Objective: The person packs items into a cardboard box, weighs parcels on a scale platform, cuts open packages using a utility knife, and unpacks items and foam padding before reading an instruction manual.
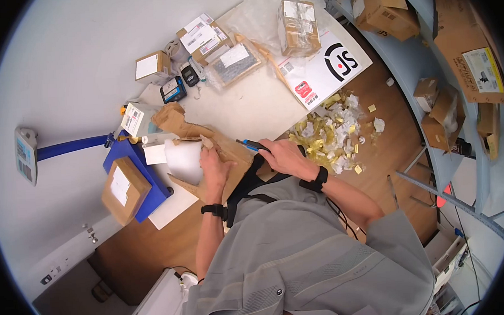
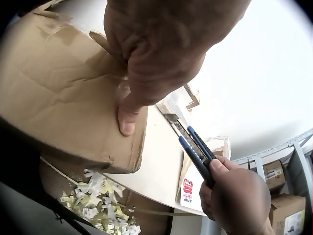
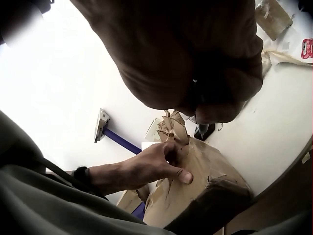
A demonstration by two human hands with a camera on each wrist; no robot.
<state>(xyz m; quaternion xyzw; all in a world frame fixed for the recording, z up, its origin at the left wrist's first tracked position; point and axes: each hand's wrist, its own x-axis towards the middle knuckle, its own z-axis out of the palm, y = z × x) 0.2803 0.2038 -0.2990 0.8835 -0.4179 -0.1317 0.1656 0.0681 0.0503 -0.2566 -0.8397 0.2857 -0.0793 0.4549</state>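
A brown cardboard box (image 1: pixel 238 158) with torn, raised flaps (image 1: pixel 173 119) is at the table's near edge, against the person's front. My left hand (image 1: pixel 214 170) grips its upper edge, with the thumb (image 2: pixel 127 125) flat on the outer face and the other fingers over the edge, partly hidden. Beside that hand a smooth white surface (image 1: pixel 183 162) shows between the flaps. My right hand (image 1: pixel 289 157) holds a blue and black utility knife (image 2: pixel 193 144) to the right of the box. Its blade (image 2: pixel 171 118) is out and points toward the box side, apart from the cardboard.
Taped parcels (image 1: pixel 299 29) and a small black-and-blue device (image 1: pixel 173 90) stand along the table's back. Left is a blue platform scale (image 1: pixel 151 188) with a box (image 1: pixel 125 190) on it. Paper scraps (image 1: pixel 333 133) heap below the right table edge. Shelves (image 1: pixel 412 52) hold cartons at right.
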